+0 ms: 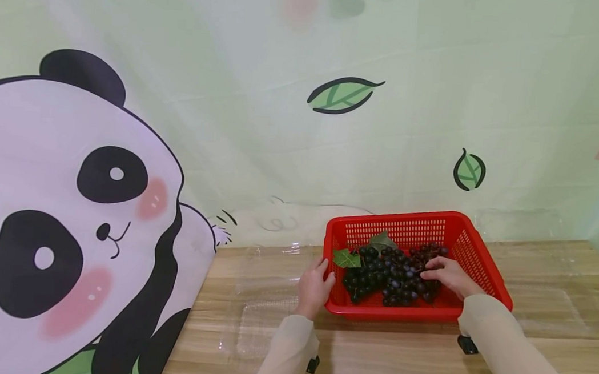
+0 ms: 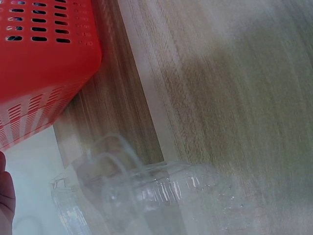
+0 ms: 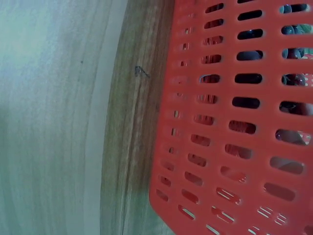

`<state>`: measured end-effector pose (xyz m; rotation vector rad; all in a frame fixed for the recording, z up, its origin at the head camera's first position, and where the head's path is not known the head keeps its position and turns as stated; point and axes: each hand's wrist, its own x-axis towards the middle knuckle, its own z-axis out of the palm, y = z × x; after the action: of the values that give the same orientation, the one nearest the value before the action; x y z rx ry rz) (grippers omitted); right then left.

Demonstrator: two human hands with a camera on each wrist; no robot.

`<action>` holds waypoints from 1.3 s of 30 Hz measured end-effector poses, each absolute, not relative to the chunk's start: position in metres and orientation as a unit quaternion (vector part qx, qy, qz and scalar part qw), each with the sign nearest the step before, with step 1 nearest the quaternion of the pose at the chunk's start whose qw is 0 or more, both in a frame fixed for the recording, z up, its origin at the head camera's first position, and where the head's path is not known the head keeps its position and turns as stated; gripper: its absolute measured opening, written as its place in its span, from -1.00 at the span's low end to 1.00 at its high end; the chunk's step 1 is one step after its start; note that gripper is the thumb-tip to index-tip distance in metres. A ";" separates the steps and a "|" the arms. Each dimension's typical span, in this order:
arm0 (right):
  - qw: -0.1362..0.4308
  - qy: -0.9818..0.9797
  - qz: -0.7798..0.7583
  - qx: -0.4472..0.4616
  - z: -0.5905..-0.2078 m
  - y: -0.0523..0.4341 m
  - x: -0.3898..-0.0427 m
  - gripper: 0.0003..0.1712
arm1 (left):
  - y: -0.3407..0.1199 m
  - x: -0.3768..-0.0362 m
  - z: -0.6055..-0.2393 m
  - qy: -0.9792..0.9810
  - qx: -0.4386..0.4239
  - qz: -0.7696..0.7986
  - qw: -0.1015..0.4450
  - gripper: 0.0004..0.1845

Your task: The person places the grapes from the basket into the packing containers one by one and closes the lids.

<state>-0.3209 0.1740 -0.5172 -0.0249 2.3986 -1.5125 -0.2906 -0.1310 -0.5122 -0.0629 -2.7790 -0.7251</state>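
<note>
A red slotted basket [image 1: 395,217] stands on the wooden table [image 1: 381,358] and holds bunches of dark grapes [image 1: 379,272] with green leaves [image 1: 346,258]. My left hand [image 1: 316,285] grips the basket's left rim, thumb at the edge. My right hand [image 1: 448,274] reaches inside, fingers curled over the grapes on the right. The left wrist view shows the basket's corner [image 2: 44,63] and a sliver of my left hand [image 2: 6,196]. Through the basket wall [image 3: 220,147] in the right wrist view, some grapes [image 3: 293,54] show.
A clear plastic clamshell box [image 1: 266,316] [image 2: 142,191] lies on the table just left of the basket, below my left hand. Another clear tray [image 1: 554,311] lies to the right. A panda backdrop [image 1: 72,196] hangs behind and covers the table's left end.
</note>
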 end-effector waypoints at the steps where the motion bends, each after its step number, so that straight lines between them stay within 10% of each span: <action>1: 0.150 0.836 -0.527 -0.011 -0.517 0.174 -0.321 -0.45 | -0.131 -0.290 -0.512 -0.959 -0.022 -0.250 0.133 -0.57; 39: 0.215 0.817 -0.534 0.025 -0.516 0.173 -0.324 0.03 | -0.131 -0.290 -0.511 -0.960 -0.011 -0.255 0.115 -0.56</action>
<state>-0.3243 0.1731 -0.5163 0.0698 2.2659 -1.4821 -0.2903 -0.1310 -0.5109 -0.0328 -2.8136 -0.7466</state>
